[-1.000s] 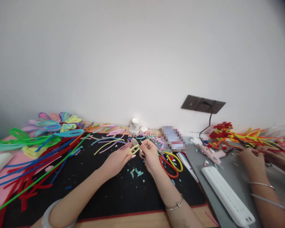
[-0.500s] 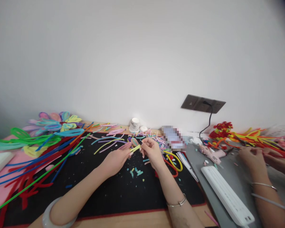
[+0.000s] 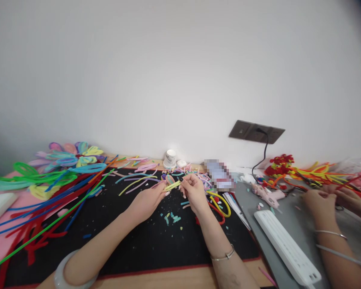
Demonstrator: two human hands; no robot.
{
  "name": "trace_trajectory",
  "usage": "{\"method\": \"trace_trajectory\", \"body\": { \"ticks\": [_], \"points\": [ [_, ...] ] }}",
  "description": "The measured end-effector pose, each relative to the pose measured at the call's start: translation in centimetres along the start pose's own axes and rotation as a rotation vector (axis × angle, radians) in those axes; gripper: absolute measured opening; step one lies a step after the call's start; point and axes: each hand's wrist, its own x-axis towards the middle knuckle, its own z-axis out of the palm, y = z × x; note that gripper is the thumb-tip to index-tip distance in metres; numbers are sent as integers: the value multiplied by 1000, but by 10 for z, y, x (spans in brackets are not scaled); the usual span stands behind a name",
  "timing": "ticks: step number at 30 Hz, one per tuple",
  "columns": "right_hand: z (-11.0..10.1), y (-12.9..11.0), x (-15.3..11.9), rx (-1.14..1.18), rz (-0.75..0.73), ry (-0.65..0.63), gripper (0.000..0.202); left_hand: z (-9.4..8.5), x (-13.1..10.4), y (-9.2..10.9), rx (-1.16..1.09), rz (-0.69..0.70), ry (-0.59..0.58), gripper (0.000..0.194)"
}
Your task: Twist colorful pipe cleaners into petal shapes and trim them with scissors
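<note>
One yellow strip (image 3: 172,186), doubled by the look, sits above the black mat (image 3: 156,249). Left hand (image 3: 150,200) closes on its near end, probably steadying it; right hand (image 3: 193,192) pinches the far tip, likely for fine control. Farther out, counted: one white cup (image 3: 170,158), one pink glue gun (image 3: 269,196), one white power strip (image 3: 285,245), two co-worker's hands (image 3: 320,204).

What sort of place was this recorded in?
Likely a craft workspace, judging by the colourful fuzzy stems, the black mat strewn with cut scraps, and what looks like a pink glue gun.
</note>
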Motion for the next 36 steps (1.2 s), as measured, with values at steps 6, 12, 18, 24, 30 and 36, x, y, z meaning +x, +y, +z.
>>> {"method": "trace_trajectory", "body": {
  "ticks": [6, 12, 18, 24, 30, 36],
  "points": [
    [0, -1, 1, 113, 47, 12, 20, 0, -1, -1, -7, 35, 61, 37],
    [3, -7, -4, 136, 198, -176, 23, 1, 1, -6, -186, -4, 118, 37],
    [10, -1, -5, 38, 171, -175, 22, -1, 0, 0, -278, 21, 104, 36],
    [11, 2, -5, -7, 148, -179, 21, 2, 0, -1, -304, -2, 60, 36],
    [13, 0, -7, -35, 99, -173, 14, -3, -2, 6, -339, 63, 47, 33],
    [14, -6, -10, -169, -50, -130, 7, -3, 0, 6, -466, -45, 45, 35]
  ]
}}
